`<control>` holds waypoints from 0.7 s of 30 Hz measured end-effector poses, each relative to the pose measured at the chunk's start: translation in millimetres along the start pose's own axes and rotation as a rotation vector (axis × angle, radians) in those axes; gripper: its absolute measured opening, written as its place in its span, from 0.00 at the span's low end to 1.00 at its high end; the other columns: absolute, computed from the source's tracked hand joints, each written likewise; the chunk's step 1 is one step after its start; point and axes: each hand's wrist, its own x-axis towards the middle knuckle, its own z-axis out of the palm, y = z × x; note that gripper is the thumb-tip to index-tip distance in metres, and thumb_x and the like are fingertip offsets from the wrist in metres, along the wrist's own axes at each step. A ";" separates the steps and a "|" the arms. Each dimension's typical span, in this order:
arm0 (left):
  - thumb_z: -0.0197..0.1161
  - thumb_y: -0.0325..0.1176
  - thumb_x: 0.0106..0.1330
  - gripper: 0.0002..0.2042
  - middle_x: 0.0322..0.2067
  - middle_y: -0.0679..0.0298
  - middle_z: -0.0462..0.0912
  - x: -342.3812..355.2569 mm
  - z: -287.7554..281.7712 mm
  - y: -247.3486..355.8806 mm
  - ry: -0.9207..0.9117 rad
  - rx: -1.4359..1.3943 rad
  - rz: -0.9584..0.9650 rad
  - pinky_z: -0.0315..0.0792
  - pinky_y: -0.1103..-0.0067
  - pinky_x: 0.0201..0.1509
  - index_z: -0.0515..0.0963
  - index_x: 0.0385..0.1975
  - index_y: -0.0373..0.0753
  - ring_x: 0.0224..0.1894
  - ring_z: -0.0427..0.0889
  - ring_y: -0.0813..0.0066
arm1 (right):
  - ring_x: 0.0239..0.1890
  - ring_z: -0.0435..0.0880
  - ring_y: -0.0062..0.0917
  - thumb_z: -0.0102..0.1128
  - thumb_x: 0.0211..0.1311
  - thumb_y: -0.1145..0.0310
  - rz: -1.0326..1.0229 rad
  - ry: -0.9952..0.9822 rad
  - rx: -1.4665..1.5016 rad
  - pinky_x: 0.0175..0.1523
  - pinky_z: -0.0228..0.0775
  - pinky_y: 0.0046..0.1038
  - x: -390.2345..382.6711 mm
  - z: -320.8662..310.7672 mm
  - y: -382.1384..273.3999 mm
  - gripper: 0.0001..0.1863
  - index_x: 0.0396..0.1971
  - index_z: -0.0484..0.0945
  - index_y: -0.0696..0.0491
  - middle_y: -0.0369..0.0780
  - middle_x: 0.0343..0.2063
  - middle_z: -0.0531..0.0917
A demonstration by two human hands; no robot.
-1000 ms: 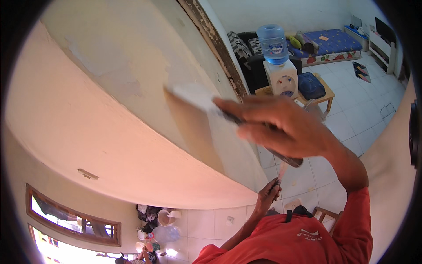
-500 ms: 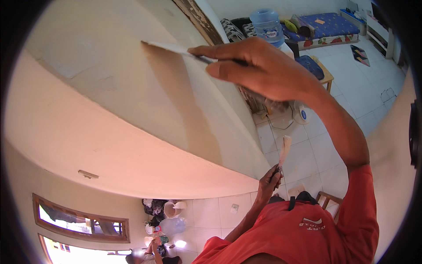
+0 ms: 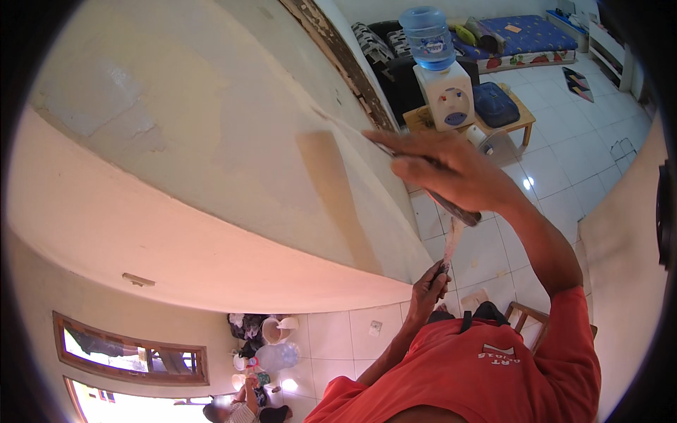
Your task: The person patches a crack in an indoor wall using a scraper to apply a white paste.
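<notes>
My right hand (image 3: 451, 166) is raised beside the pale wall (image 3: 211, 141), its fingers wrapped round a putty knife with a dark handle (image 3: 457, 209). The thin blade (image 3: 342, 125) points left toward the wall; I cannot tell whether its edge touches. A brownish shadow falls on the wall below it. Lower down, my left hand (image 3: 430, 283) grips a second putty knife (image 3: 452, 241) by its dark handle, the blade upright and smeared whitish. Smoother, lighter patches show on the wall, with a cracked, rough area (image 3: 116, 106) at the far left.
A worn wooden frame (image 3: 345, 63) edges the wall. Beyond stand a water dispenser (image 3: 448, 95), a low wooden table (image 3: 525, 116) with a blue bag, and a blue mattress (image 3: 536, 39). A wooden chair or stool (image 3: 518, 317) is near me. At lower left, a person (image 3: 243, 409) sits by bags and containers.
My right hand has moved right and downward in the picture with its putty knife, and the shadow has shifted the same way. My left hand stays nearly in place.
</notes>
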 end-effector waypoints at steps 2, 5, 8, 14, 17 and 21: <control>0.55 0.34 0.73 0.23 0.35 0.67 0.79 -1.1 -0.3 -1.3 -0.002 -0.001 0.011 0.65 0.88 0.28 0.65 0.65 0.32 0.26 0.70 0.88 | 0.20 0.64 0.20 0.53 0.69 0.58 0.005 0.093 0.066 0.27 0.61 0.28 17.5 8.8 8.9 0.25 0.60 0.73 0.57 0.37 0.15 0.70; 0.55 0.34 0.73 0.23 0.35 0.67 0.79 -2.6 -2.5 -3.6 -0.003 0.010 0.023 0.65 0.88 0.28 0.66 0.65 0.32 0.26 0.70 0.88 | 0.20 0.66 0.20 0.53 0.70 0.58 0.048 0.036 -0.025 0.27 0.61 0.28 27.8 8.3 5.3 0.25 0.60 0.73 0.57 0.38 0.15 0.71; 0.56 0.34 0.73 0.23 0.35 0.66 0.79 -2.4 -5.1 -7.7 0.006 0.029 0.025 0.64 0.88 0.27 0.66 0.65 0.33 0.26 0.70 0.87 | 0.21 0.71 0.23 0.52 0.70 0.58 0.051 -0.014 -0.037 0.29 0.64 0.30 14.7 17.6 2.8 0.26 0.61 0.72 0.57 0.42 0.18 0.73; 0.56 0.36 0.73 0.23 0.34 0.66 0.79 7.4 -12.3 -28.3 -0.036 0.062 -0.059 0.64 0.88 0.26 0.66 0.65 0.33 0.26 0.70 0.87 | 0.29 0.78 0.38 0.58 0.67 0.68 -0.156 -0.121 -0.034 0.37 0.69 0.35 -32.3 56.1 -2.1 0.34 0.70 0.57 0.56 0.46 0.33 0.76; 0.55 0.36 0.73 0.23 0.34 0.67 0.78 7.0 -9.8 -28.9 -0.056 0.077 -0.048 0.64 0.88 0.27 0.66 0.65 0.33 0.26 0.69 0.87 | 0.29 0.78 0.39 0.57 0.68 0.65 -0.126 -0.230 0.056 0.37 0.69 0.36 -71.7 65.3 8.1 0.34 0.70 0.55 0.55 0.46 0.33 0.75; 0.54 0.36 0.73 0.23 0.33 0.68 0.76 6.4 -0.3 -11.3 -0.051 0.088 -0.020 0.65 0.88 0.28 0.66 0.65 0.33 0.26 0.69 0.87 | 0.27 0.77 0.25 0.56 0.69 0.60 0.070 -0.148 0.117 0.35 0.69 0.30 -64.9 30.1 11.2 0.29 0.66 0.66 0.56 0.41 0.26 0.76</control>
